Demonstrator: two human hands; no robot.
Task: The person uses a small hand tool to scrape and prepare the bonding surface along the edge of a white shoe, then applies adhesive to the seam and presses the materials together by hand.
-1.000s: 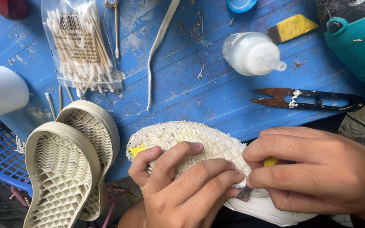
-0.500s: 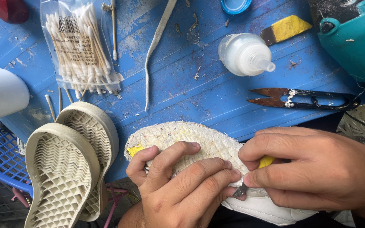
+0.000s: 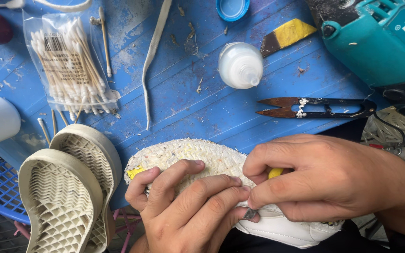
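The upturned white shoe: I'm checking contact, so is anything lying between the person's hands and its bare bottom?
Nothing visible does. The left hand grips the shoe directly, and the right hand presses a small metal blade against its edge.

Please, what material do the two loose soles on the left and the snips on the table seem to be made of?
The two loose soles: likely moulded rubber, matt cream, with a waffle tread. The snips: metal, with brown, rusty-looking blades and dark handles.
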